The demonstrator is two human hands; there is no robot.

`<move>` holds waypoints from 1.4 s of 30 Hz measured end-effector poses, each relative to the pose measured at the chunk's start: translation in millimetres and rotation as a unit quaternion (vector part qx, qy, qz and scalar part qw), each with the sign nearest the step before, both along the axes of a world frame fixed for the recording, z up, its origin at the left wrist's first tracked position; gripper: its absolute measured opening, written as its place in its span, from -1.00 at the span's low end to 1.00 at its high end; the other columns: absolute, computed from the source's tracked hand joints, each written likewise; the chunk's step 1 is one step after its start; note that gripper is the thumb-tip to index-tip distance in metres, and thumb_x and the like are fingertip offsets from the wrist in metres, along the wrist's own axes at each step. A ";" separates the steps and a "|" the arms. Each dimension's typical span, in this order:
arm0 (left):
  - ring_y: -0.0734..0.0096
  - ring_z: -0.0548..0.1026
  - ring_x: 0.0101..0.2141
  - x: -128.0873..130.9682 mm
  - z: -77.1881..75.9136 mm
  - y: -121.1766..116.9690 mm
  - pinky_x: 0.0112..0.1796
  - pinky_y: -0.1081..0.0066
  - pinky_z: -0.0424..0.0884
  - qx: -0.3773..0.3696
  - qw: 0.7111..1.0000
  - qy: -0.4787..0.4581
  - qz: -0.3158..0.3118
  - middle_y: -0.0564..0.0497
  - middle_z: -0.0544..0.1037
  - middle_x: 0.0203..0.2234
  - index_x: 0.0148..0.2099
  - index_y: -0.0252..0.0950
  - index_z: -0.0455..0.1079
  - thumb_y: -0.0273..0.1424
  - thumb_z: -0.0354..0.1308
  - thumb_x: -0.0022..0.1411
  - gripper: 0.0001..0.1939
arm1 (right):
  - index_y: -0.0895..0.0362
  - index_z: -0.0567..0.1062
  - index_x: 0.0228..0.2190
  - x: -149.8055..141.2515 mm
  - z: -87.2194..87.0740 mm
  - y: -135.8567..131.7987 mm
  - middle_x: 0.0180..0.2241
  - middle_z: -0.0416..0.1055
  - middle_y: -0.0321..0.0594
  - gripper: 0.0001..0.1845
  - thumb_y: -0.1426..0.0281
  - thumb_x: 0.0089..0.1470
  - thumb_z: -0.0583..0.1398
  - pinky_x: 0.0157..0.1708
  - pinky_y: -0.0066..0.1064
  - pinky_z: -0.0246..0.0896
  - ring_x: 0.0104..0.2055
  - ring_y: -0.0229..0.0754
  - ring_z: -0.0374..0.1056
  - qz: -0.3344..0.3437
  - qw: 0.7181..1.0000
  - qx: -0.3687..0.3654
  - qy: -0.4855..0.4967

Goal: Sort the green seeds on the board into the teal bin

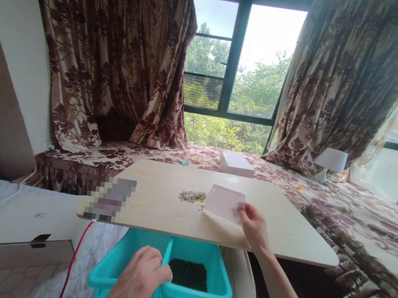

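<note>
My right hand (pixel 254 224) pinches the right edge of a pale, translucent plastic scraper (pixel 225 202) above the wooden board table (pixel 158 215). Beside the scraper's left edge lies a small pile of greenish beans or seeds (pixel 191 196), with a few loose ones around it. Below the table's near edge is a teal two-compartment bin (pixel 194 297). My left hand (pixel 142 281) grips its divider and front rim, thumb in front and fingers over the top. Dark small grains (pixel 188 274) lie in the bin's right compartment; the left compartment is partly hidden by my hand.
A blurred-out device (pixel 110 199) with a red cable (pixel 77 250) lies at the table's left end. Behind the table, a white box (pixel 237 164) and a lamp (pixel 331 162) stand on a flowered window seat. A large white carton (pixel 16 226) lies at left.
</note>
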State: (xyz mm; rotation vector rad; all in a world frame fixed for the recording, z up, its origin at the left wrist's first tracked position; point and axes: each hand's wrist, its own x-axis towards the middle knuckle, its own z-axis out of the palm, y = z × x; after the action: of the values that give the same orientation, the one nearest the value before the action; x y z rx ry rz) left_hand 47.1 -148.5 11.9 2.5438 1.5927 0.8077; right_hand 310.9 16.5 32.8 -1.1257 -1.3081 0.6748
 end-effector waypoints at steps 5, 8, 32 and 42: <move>0.22 0.37 -0.20 -2.8 0.7 -0.1 -0.10 0.22 0.26 -0.009 1.000 -0.009 -0.001 0.06 0.45 -0.37 -0.33 -0.21 0.34 -0.46 0.31 -0.09 -0.75 | 0.14 0.51 -0.40 -0.4 -1.7 -0.4 -0.39 0.58 -0.10 -0.69 0.17 -0.14 0.21 -0.28 -0.26 0.34 -0.29 -0.02 0.49 -0.001 1.000 -0.006 -0.008; 0.21 0.36 -0.19 -6.4 2.5 1.1 -0.10 0.23 0.27 -0.032 0.999 -0.009 -0.025 0.06 0.45 -0.36 -0.31 -0.20 0.35 -0.43 0.30 -0.05 -0.77 | 0.15 0.51 -0.40 -2.1 -2.5 -0.7 -0.37 0.58 -0.09 -0.68 0.17 -0.15 0.21 -0.28 -0.27 0.34 -0.27 -0.02 0.49 0.007 1.000 -0.014 -0.001; 0.22 0.32 -0.15 -12.4 28.7 -12.3 -0.08 0.22 0.25 -0.091 0.995 -0.026 0.012 0.05 0.41 -0.36 -0.30 -0.21 0.38 -0.41 0.23 0.07 -0.89 | 0.14 0.59 -0.40 -2.1 7.5 -26.7 -0.40 0.59 -0.16 -0.63 0.13 -0.23 0.30 -0.40 -0.34 0.34 -0.38 -0.09 0.47 0.174 0.980 -0.095 -0.019; 0.27 0.32 -0.19 16.3 29.3 -7.6 -0.08 0.24 0.24 -0.071 0.996 -0.017 -0.043 0.07 0.39 -0.37 -0.33 -0.23 0.35 -0.43 0.30 0.01 -0.82 | 0.16 0.57 -0.36 26.8 3.8 -4.0 -0.36 0.59 -0.11 -0.67 0.22 -0.17 0.24 -0.29 -0.24 0.33 -0.31 -0.03 0.47 -0.032 0.999 -0.006 -0.022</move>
State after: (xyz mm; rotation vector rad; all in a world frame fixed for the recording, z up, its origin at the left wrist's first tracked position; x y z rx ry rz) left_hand 63.4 -156.2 41.2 2.4659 1.4636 0.6995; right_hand 337.7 12.5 36.7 -1.1934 -1.3015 0.6153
